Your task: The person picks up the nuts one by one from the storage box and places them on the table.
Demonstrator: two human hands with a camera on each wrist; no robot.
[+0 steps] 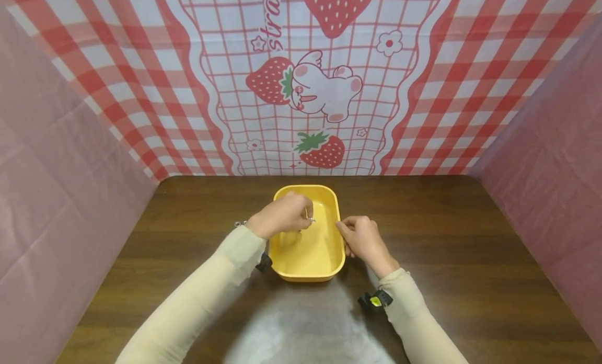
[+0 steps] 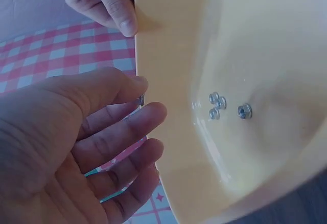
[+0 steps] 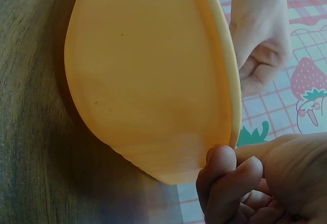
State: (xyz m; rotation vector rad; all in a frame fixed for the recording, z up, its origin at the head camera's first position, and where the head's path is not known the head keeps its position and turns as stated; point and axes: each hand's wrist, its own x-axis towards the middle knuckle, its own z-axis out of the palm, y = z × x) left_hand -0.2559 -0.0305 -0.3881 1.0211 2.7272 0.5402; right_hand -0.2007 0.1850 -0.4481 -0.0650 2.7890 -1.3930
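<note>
A yellow plastic bin [image 1: 308, 270] stands on the table with its long side running away from me. My left hand [image 1: 284, 213] is over the inside of the bin and pinches a small metal nut [image 2: 141, 101] between thumb and forefinger; its other fingers are loosely bent. Several silver flange nuts [image 2: 245, 111] lie on the bin floor, seen in the left wrist view. At the bin's right side, my right hand [image 1: 366, 241] pinches the rim between thumb and fingers, as the right wrist view [image 3: 230, 188] of those fingers shows.
A few small metal nuts [image 1: 237, 224] lie on the wooden table [image 1: 437, 238] left of the bin, partly behind my left wrist. A red-checked strawberry cloth [image 1: 324, 107] hangs along the back edge, and pink cloth walls [image 1: 61, 160] flank both sides.
</note>
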